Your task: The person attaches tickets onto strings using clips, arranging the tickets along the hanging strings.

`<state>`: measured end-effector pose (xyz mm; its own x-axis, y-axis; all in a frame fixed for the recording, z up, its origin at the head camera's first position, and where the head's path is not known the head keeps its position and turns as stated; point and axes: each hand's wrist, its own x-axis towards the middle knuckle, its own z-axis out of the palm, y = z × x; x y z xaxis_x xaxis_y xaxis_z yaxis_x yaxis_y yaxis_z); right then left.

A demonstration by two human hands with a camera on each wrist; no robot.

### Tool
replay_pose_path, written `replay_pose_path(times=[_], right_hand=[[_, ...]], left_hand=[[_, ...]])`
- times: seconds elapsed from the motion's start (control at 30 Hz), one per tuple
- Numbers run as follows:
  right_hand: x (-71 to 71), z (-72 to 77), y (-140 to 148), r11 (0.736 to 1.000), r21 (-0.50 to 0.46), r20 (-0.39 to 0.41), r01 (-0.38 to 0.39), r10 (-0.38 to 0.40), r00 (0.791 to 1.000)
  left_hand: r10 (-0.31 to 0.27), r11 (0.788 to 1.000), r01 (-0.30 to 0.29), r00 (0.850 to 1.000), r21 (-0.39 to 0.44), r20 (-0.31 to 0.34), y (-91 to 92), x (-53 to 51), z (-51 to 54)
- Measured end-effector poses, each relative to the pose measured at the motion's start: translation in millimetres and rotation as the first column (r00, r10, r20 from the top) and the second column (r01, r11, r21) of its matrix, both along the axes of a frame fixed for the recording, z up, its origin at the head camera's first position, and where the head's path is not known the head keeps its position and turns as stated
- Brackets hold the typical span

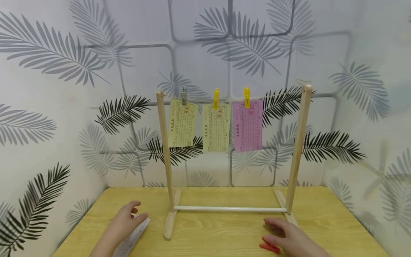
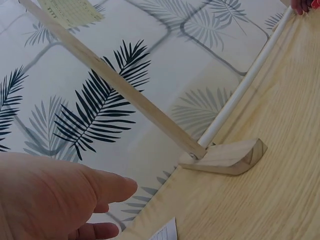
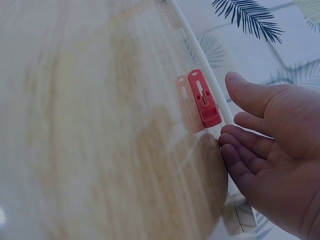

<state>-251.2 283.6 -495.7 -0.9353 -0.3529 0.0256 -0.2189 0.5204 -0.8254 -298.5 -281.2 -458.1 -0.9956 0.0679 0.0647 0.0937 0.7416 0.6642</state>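
Observation:
My left hand [image 1: 126, 221] is over a white printed sheet [image 1: 132, 238] at the table's left, its fingers loosely bent. Only a corner of that sheet [image 2: 167, 232] shows in the left wrist view, so contact with it is unclear. On the right, my right hand [image 1: 290, 238] is beside a red clothespin [image 1: 269, 246] lying on the table. In the right wrist view a gap separates thumb and fingers from the clothespin [image 3: 204, 98]. Two yellow-green slips [image 1: 182, 125] [image 1: 216, 130] and a pink slip [image 1: 247, 128] hang from a string.
A wooden frame [image 1: 298, 150] with a white crossbar [image 1: 229, 209] stands on the wood-grain table [image 1: 218, 232]. A grey clip [image 1: 184, 96] and yellow clothespins [image 1: 216, 99] [image 1: 246, 97] grip the slips. A leaf-patterned wall [image 1: 205, 60] rises behind.

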Motion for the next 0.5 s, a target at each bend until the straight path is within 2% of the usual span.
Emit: replay_pose_path(times=[0.17, 0.33, 0.5], right_hand=[[0.3, -1.6, 2, 0.999, -0.022, -0.019, -0.026, 0.025, 1.000], [-0.5, -3.9, 3, 0.999, -0.029, -0.017, -0.036, 0.035, 0.999], [0.4, -4.4, 2, 0.999, -0.033, -0.025, -0.041, 0.040, 0.999]], left_hand=[[0.021, 1.000, -0.020, 0.999, -0.015, 0.027, -11.4, 4.4, -1.7], [0.043, 0.996, -0.040, 0.998, -0.076, 0.036, -20.3, 8.2, -2.1], [0.059, 0.989, -0.055, 0.998, -0.137, 0.028, -29.7, 10.6, -7.5]])
